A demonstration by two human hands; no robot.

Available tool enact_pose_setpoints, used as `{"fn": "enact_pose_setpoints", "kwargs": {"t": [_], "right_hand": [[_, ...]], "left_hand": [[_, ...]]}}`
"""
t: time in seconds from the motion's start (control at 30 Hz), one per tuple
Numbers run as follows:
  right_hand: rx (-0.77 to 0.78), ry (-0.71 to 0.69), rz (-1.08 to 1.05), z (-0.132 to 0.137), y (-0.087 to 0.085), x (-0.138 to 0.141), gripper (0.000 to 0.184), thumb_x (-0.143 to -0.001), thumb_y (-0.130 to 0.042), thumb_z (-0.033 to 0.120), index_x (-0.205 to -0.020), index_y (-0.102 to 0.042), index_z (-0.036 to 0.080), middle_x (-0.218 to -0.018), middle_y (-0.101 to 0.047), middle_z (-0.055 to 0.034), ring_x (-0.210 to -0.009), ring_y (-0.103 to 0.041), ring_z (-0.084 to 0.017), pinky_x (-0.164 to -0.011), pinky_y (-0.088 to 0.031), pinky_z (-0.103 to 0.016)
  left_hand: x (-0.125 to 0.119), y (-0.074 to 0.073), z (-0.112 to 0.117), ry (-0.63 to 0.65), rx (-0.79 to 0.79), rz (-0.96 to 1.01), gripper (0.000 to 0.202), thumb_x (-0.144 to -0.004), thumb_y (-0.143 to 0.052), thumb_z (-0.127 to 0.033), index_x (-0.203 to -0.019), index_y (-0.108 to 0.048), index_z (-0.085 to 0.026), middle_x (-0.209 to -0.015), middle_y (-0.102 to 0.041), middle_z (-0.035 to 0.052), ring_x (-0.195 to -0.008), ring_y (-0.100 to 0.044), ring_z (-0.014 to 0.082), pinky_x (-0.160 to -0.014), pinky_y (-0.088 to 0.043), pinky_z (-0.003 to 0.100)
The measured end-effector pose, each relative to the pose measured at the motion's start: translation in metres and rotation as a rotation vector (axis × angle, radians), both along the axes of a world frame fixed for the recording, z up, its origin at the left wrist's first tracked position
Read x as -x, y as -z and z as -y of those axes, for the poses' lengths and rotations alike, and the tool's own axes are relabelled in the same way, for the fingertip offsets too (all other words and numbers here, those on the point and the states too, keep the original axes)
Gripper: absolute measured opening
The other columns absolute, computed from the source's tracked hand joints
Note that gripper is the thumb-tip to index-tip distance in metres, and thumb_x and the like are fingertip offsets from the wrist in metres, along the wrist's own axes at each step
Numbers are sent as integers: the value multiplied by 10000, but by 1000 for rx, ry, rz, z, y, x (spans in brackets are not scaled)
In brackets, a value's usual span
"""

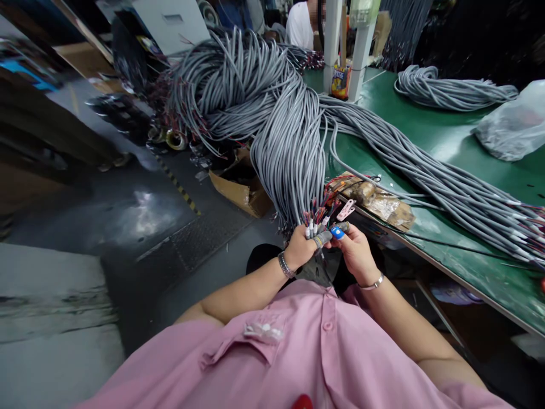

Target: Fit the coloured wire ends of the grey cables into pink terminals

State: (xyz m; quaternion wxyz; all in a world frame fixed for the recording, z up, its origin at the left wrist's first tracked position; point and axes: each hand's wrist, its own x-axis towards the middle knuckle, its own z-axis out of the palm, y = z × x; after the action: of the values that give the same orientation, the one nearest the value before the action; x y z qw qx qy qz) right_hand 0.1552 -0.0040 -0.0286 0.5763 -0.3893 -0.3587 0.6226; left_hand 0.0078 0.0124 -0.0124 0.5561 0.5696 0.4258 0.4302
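Note:
My left hand (pixel 300 249) is closed around the ends of several grey cables, whose white-wrapped tips (pixel 312 229) and coloured wires stick up past my fingers. A grey and yellow covering (pixel 322 238) wraps one of its fingers. Close beside it, my right hand (pixel 358 255) is pinched, with a small blue piece (pixel 338 232) at the thumb tip; I cannot tell whether it is held or worn. What lies between the two hands is partly hidden. The cables hang from a large grey cable bundle (pixel 293 130) in front of me. A pink clip (pixel 346 210) sits just beyond my right hand.
More grey cables (pixel 409 147) stretch along the green table (pixel 451 136) to the right. A taped cardboard piece (pixel 383 207) lies at its edge. An open carton (pixel 234 190) stands on the floor below the bundle. A plastic bag (pixel 513 122) and another person (pixel 300 25) are farther back.

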Motion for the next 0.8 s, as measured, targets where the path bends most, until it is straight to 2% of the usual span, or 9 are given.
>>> {"fn": "enact_pose_setpoints", "kwargs": {"t": [0.2, 0.27, 0.4, 0.5, 0.57, 0.63, 0.7, 0.77, 0.8], "right_hand": [[-12, -6, 20, 4, 1, -1, 162, -768, -748, 345, -774, -659, 210, -660, -640, 16, -596, -526, -105, -589, -433, -231], [15, -9, -55, 2, 6, -5, 208, -773, -735, 395, -758, -649, 207, -662, -621, 20, -582, -513, -100, -597, -455, -236], [150, -3, -219, -13, 14, -16, 420, -770, -639, 618, -802, -658, 200, -710, -632, -5, -569, -524, -111, -558, -495, -251], [194, -26, -239, -28, 12, -20, 440, -744, -665, 624, -849, -668, 196, -721, -637, -3, -552, -522, -102, -536, -495, -239], [144, -19, -199, -34, 8, -19, 395, -750, -689, 580, -837, -673, 195, -704, -626, 5, -537, -502, -94, -533, -483, -235], [46, 77, -106, -37, 5, -16, 346, -769, -692, 540, -786, -678, 195, -649, -598, 19, -516, -465, -85, -521, -450, -227], [-45, 231, 22, -37, 5, -13, 340, -789, -676, 530, -731, -679, 195, -602, -574, 25, -516, -445, -83, -517, -417, -221], [-72, 338, 100, -37, 7, -11, 371, -797, -649, 560, -715, -680, 199, -605, -582, 21, -534, -457, -86, -526, -411, -219], [-56, 344, 92, -37, 7, -11, 393, -792, -637, 586, -720, -679, 203, -618, -592, 18, -545, -470, -89, -531, -418, -221]], "left_hand": [[-5, 12, 0, -178, 40, 133, 354, -761, -698, -442, -575, -646, -145, -564, -630, 37, -505, -538, 113, -530, -414, 246], [-7, 11, 1, -196, 50, 164, 349, -750, -710, -438, -570, -635, -148, -551, -619, 28, -492, -530, 108, -515, -407, 243], [-11, 6, 1, -205, 108, 221, 331, -721, -732, -437, -586, -631, -153, -539, -610, 22, -470, -521, 106, -470, -385, 238], [-14, 3, 0, -207, 111, 240, 326, -707, -743, -432, -582, -627, -154, -537, -606, 22, -474, -525, 107, -465, -387, 235], [-16, 3, -1, -205, 102, 242, 327, -709, -742, -433, -580, -626, -155, -537, -606, 21, -481, -529, 107, -469, -390, 234], [-17, 3, -2, -205, 98, 247, 326, -712, -740, -436, -586, -627, -156, -544, -611, 22, -487, -534, 108, -475, -395, 235], [-18, 4, -3, -203, 95, 255, 321, -710, -742, -434, -594, -628, -158, -537, -606, 19, -491, -540, 111, -480, -399, 236], [-18, 5, -4, -191, 85, 267, 313, -711, -744, -427, -600, -629, -158, -518, -593, 14, -492, -544, 114, -482, -400, 237], [-18, 5, -4, -184, 79, 272, 310, -714, -744, -423, -601, -628, -158, -509, -587, 12, -492, -544, 115, -481, -400, 237]]}}
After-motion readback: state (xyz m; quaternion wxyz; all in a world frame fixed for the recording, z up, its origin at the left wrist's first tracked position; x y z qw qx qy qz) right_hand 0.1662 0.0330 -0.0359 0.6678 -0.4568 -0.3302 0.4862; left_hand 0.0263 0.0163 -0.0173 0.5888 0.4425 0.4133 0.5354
